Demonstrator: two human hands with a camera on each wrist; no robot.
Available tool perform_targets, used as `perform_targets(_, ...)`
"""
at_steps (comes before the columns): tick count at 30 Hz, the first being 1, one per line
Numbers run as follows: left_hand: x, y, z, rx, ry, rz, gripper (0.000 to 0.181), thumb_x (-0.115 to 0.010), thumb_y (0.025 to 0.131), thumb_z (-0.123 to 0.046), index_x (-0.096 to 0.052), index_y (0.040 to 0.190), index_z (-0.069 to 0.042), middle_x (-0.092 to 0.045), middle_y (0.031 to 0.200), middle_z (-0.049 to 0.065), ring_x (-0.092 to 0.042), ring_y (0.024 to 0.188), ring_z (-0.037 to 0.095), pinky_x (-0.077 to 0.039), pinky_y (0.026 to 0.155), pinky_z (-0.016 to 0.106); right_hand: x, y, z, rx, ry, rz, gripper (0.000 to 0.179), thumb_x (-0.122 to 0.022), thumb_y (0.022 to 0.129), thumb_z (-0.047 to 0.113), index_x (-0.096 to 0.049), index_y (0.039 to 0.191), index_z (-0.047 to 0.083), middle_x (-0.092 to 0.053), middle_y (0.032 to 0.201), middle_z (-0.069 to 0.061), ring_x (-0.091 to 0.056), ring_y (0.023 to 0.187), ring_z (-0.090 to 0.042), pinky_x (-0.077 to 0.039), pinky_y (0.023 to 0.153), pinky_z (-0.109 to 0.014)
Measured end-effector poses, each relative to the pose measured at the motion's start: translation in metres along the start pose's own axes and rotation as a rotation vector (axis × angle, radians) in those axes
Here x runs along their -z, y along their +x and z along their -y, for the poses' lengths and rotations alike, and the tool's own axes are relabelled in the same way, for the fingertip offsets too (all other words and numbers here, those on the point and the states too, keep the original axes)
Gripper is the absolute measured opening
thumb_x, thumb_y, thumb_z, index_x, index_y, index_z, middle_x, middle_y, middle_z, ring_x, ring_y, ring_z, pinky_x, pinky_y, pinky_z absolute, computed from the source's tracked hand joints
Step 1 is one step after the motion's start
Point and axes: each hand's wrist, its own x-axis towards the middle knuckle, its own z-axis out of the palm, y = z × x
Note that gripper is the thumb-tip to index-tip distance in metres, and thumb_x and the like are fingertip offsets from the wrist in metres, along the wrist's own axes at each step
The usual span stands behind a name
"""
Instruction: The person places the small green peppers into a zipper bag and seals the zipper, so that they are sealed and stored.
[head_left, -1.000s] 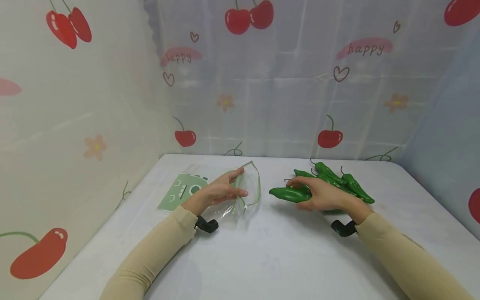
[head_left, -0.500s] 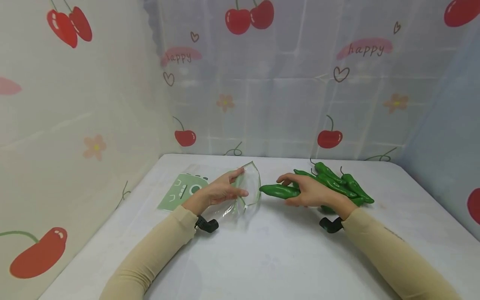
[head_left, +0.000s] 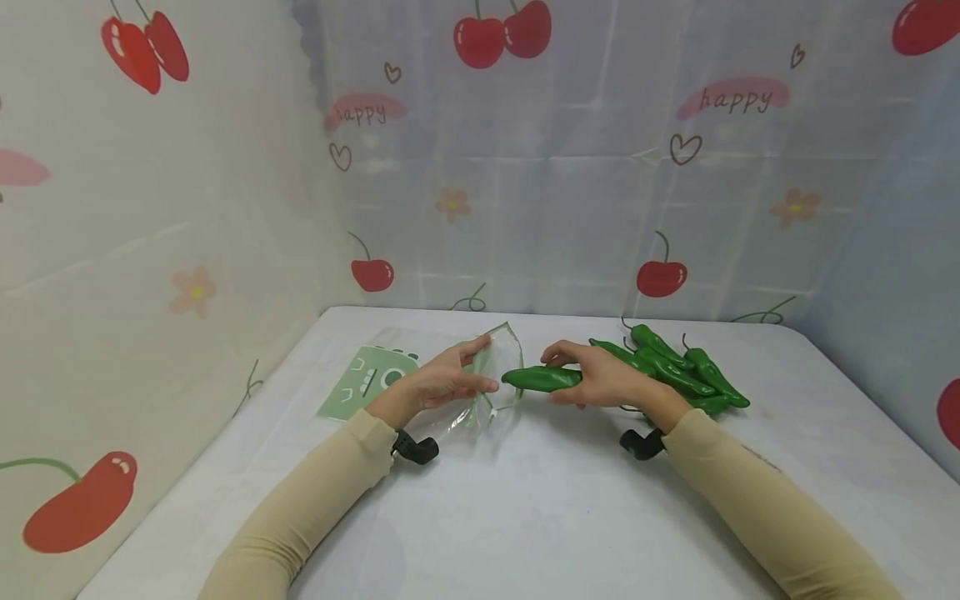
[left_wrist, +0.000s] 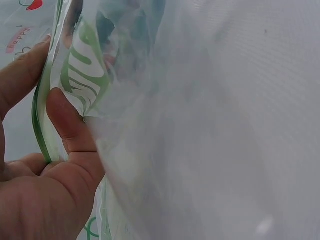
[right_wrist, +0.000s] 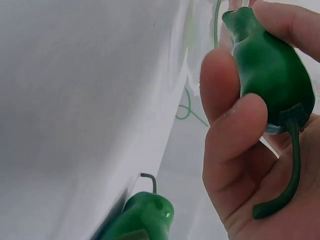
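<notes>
A clear zip bag (head_left: 508, 343) with a green-edged mouth and a green printed panel lies toward the left of the table. My left hand (head_left: 448, 377) holds its mouth spread, fingers and thumb at the rim; in the left wrist view the thumb (left_wrist: 67, 120) lies against the plastic beside the green zip strip. My right hand (head_left: 600, 377) grips a green pepper (head_left: 542, 379) near its stem end, the tip pointing left and overlapping the bag's opening. The right wrist view shows the pepper's curved stem (right_wrist: 295, 170) hanging over the palm.
Several more green peppers (head_left: 675, 373) lie piled at the right, just behind the right hand. The white table (head_left: 525, 508) meets a cherry-printed curtain (head_left: 555, 200) at the back and left.
My right hand has carried the pepper leftward from beside the pile, up to the bag's mouth. The left hand and the bag have stayed nearly still.
</notes>
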Motion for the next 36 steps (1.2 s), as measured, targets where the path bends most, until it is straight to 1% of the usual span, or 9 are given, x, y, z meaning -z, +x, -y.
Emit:
perform_targets(3,0.000,0.001,0.000,-0.002,-0.005,-0.002,0.106,-0.079,0.087,0.002,-0.014,0.167,-0.023,-0.010,0.174,-0.005,-0.053,0.111,0.017,-0.051,0.073,0.022,-0.001,0.002,0.002,-0.011,0.003,-0.002,0.053,-0.084,0.087,0.025,-0.056,0.132,0.016,-0.064,0.135,-0.014,-0.067,0.083,-0.019,-0.060,0.062,-0.034)
perform_targets(5,0.000,0.001,0.000,-0.002,-0.008,-0.005,0.105,-0.078,0.087,0.002,-0.015,0.167,-0.024,-0.011,0.174,-0.006,-0.055,0.097,0.013,-0.050,0.071,0.022,-0.002,0.004,0.003,-0.019,-0.003,-0.006,0.051,-0.084,0.087,0.026,-0.057,0.129,0.017,-0.065,0.132,-0.012,-0.065,0.089,-0.020,-0.060,0.063,-0.034)
perform_targets(9,0.001,0.002,0.000,0.001,-0.010,-0.003,0.105,-0.078,0.087,0.002,-0.016,0.167,-0.024,-0.011,0.174,-0.005,-0.055,0.086,0.010,-0.050,0.070,0.022,-0.004,0.007,0.004,-0.022,-0.032,-0.016,0.047,-0.083,0.087,0.029,-0.057,0.125,0.019,-0.065,0.129,-0.009,-0.062,0.099,-0.023,-0.059,0.065,-0.032)
perform_targets(12,0.001,0.002,0.000,0.005,-0.006,-0.005,0.105,-0.079,0.087,0.001,-0.015,0.167,-0.023,-0.010,0.174,-0.003,-0.055,0.090,0.011,-0.050,0.071,0.022,-0.005,0.008,0.003,-0.007,-0.066,-0.024,0.044,-0.083,0.087,0.030,-0.058,0.122,0.020,-0.065,0.128,-0.008,-0.061,0.101,-0.023,-0.058,0.070,-0.031)
perform_targets(17,0.000,0.002,0.000,0.005,0.003,-0.013,0.105,-0.079,0.087,0.001,-0.016,0.167,-0.023,-0.010,0.175,-0.003,-0.053,0.106,0.014,-0.051,0.074,0.022,-0.006,0.009,0.002,0.032,-0.110,-0.036,0.042,-0.082,0.086,0.027,-0.060,0.121,0.020,-0.065,0.121,-0.004,-0.061,0.099,-0.021,-0.053,0.083,-0.035)
perform_targets(21,0.000,0.001,-0.001,0.002,-0.001,-0.015,0.105,-0.079,0.087,0.001,-0.016,0.167,-0.022,-0.011,0.175,-0.003,-0.054,0.104,0.015,-0.051,0.074,0.022,-0.005,0.010,0.003,0.059,-0.107,-0.045,0.043,-0.082,0.085,0.021,-0.062,0.123,0.019,-0.065,0.118,-0.002,-0.060,0.102,-0.024,-0.050,0.091,-0.038)
perform_targets(25,0.000,0.000,-0.003,-0.002,-0.013,-0.010,0.104,-0.078,0.088,0.002,-0.015,0.167,-0.022,-0.010,0.175,-0.001,-0.052,0.114,0.018,-0.052,0.074,0.022,-0.006,0.012,0.004,0.074,-0.087,-0.047,0.044,-0.081,0.086,0.017,-0.062,0.126,0.016,-0.064,0.119,-0.004,-0.060,0.104,-0.024,-0.052,0.092,-0.040)
perform_targets(29,0.000,-0.001,-0.004,0.003,-0.026,-0.004,0.104,-0.077,0.088,0.003,-0.014,0.167,-0.022,-0.009,0.175,-0.002,-0.047,0.122,0.023,-0.052,0.074,0.022,-0.006,0.013,0.005,0.066,-0.069,-0.060,0.044,-0.081,0.086,0.017,-0.063,0.127,0.016,-0.065,0.123,-0.005,-0.062,0.102,-0.023,-0.054,0.089,-0.038)
perform_targets(36,-0.001,-0.001,-0.004,0.012,-0.026,-0.010,0.105,-0.078,0.088,0.003,-0.015,0.167,-0.023,-0.009,0.175,0.001,-0.048,0.119,0.021,-0.053,0.077,0.023,-0.007,0.015,0.005,0.052,-0.060,-0.092,0.041,-0.083,0.085,0.019,-0.064,0.122,0.018,-0.066,0.124,-0.007,-0.062,0.079,-0.017,-0.053,0.076,-0.033)
